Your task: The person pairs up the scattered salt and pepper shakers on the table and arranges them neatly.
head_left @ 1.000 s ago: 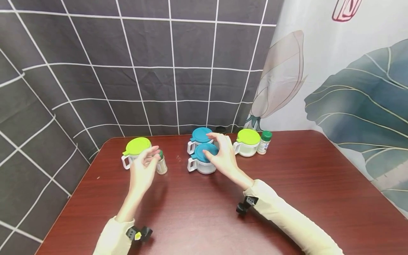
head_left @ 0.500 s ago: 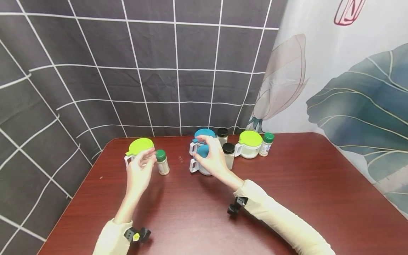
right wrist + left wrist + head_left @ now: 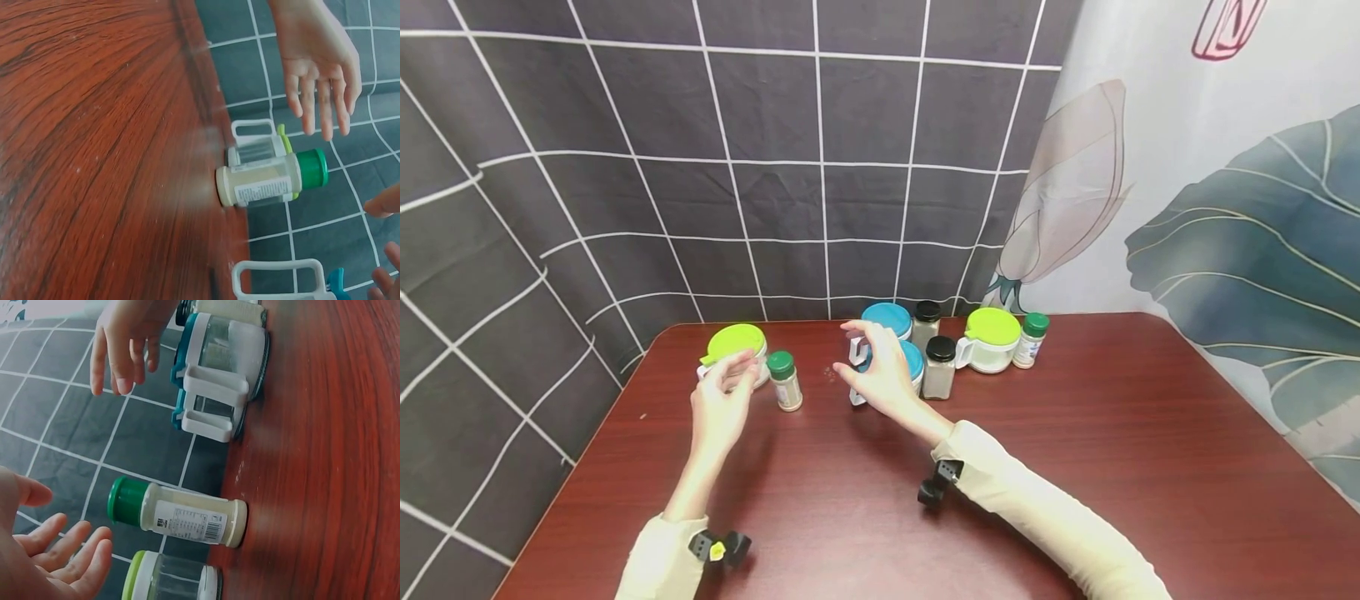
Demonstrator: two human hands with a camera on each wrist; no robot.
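My left hand (image 3: pixel 721 408), fingers loosely bent and holding nothing, hovers before a lime-lidded seasoning jar (image 3: pixel 737 339). Just right of that hand stands a green-capped shaker bottle (image 3: pixel 787 385); the left wrist view shows a gap between the bottle (image 3: pixel 187 514) and the fingers. My right hand (image 3: pixel 886 379) is in the air with thumb and fingers spread, nothing between them. Behind it are two blue-lidded seasoning jars (image 3: pixel 889 318) with white handles, the front one partly covered by the hand. In the right wrist view only fingertips of the right hand (image 3: pixel 386 284) show.
Two black-capped spice jars (image 3: pixel 939 371) stand right of the blue-lidded jars. Farther right are another lime-lidded jar (image 3: pixel 992 340) and a second green-capped shaker (image 3: pixel 1030 342). A grey checked cloth (image 3: pixel 775 200) hangs behind the reddish wooden table (image 3: pixel 820 517).
My right hand has moved left across the blue-lidded jars, uncovering the black-capped jars. My left hand has drawn slightly left, away from the green-capped shaker. The head view has shifted a little.
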